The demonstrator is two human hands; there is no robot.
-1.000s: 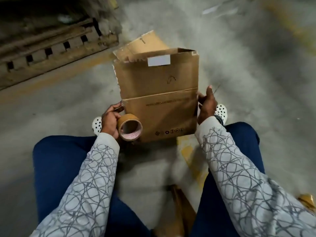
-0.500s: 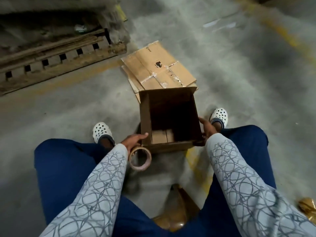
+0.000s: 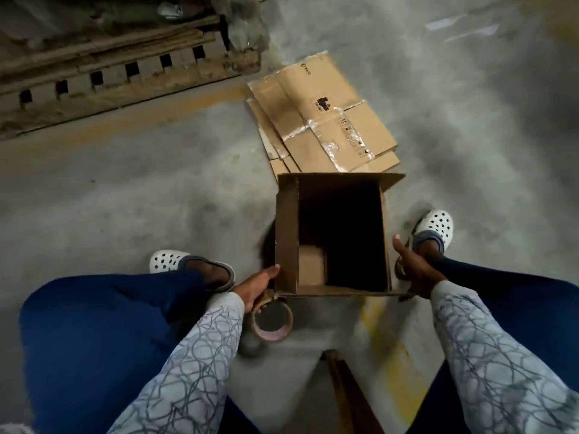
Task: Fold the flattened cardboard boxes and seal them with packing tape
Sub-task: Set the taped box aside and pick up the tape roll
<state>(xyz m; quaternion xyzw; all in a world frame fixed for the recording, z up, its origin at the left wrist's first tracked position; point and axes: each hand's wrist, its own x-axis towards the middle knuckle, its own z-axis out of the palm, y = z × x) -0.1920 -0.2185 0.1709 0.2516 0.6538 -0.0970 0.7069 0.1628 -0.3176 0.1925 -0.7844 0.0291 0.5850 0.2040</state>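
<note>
Grey concrete floor (image 3: 125,198). Brown corrugated box (image 3: 286,233) stands upright, top open, between white perforated clogs (image 3: 437,224). Left hand (image 3: 254,285) grips tape (image 3: 271,336), fingertip touching box's near-left corner. Right hand (image 3: 413,270) lies against right wall, thumb straight; grip cannot be told. Flat boxes (image 3: 322,111) beyond; wooden pallet (image 3: 125,73) far left.

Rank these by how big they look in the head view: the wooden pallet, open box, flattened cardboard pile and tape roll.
1. wooden pallet, though the frame cuts it off.
2. open box and flattened cardboard pile: about alike; the box sits nearer, so unranked.
3. tape roll, smallest.
</note>
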